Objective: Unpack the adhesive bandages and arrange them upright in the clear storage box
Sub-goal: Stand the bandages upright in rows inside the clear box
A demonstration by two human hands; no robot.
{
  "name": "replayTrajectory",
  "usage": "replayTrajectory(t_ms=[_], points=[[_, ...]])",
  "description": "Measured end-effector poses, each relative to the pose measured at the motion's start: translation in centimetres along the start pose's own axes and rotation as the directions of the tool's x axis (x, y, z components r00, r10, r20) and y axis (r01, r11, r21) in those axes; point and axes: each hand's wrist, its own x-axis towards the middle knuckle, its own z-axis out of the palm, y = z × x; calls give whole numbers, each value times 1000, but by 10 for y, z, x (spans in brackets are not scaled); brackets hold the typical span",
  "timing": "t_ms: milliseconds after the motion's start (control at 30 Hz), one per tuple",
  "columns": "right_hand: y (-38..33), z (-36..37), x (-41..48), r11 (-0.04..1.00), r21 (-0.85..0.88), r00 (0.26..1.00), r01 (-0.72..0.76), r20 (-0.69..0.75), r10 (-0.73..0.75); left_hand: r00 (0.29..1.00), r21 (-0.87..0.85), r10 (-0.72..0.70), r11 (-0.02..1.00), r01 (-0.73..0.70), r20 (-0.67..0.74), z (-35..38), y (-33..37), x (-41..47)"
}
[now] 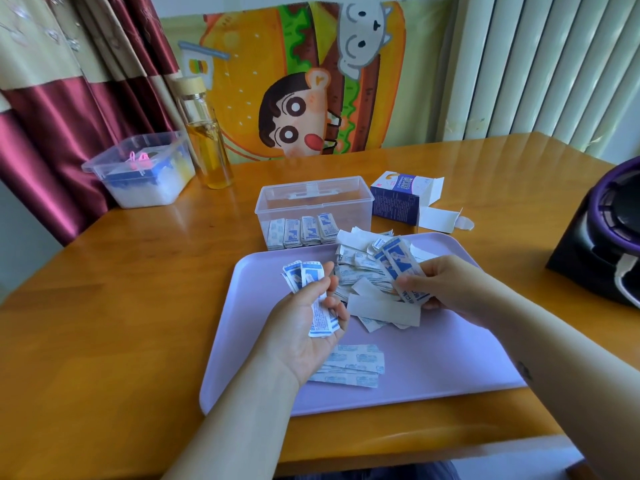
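A lilac tray [433, 358] lies on the wooden table with a loose pile of blue-and-white wrapped bandages [360, 268] at its far side. My left hand [304, 330], palm up, holds a small bundle of bandages [304, 282] over the tray. My right hand [446, 285] pinches a few bandages [398, 261] above the pile. Behind the tray stands the clear storage box [277, 202], open, with several bandages upright [301, 230] along its front wall. Flat bandages [356, 365] lie on the tray by my left wrist.
The opened bandage carton [398, 199] lies right of the clear box. A glass bottle of yellow liquid [207, 147] and a second plastic box [138, 171] stand at the back left. A black and purple device [606, 237] sits at the table's right edge.
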Motion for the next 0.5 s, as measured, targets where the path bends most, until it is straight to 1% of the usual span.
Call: replayTrajectory(t_ms=[100,133,267,333,433,467,500], points=[[-3,-1,-4,998,55,1000,2,-6,-2,1000,-7,1,1000,-1,-2,-2,0,1],[-5,-1,-7,998,62,1000,27,-7,-26,1000,-5,0,1000,0,1,-2,0,2],[-23,12,-24,984,-19,982,177,-63,-178,1000,-2,0,1000,0,14,1,-5,4],[-32,24,-33,972,-7,971,233,-52,-233,999,-16,3,1000,-2,42,3,-7,5],[-41,43,-43,972,127,978,199,40,-205,990,30,10,999,-15,138,6,-8,1],[-42,48,-46,972,147,979,185,59,-196,987,62,15,998,-25,157,7,-9,-1],[-42,54,-47,972,130,977,195,63,-204,987,82,22,996,-35,160,8,-9,-3]])
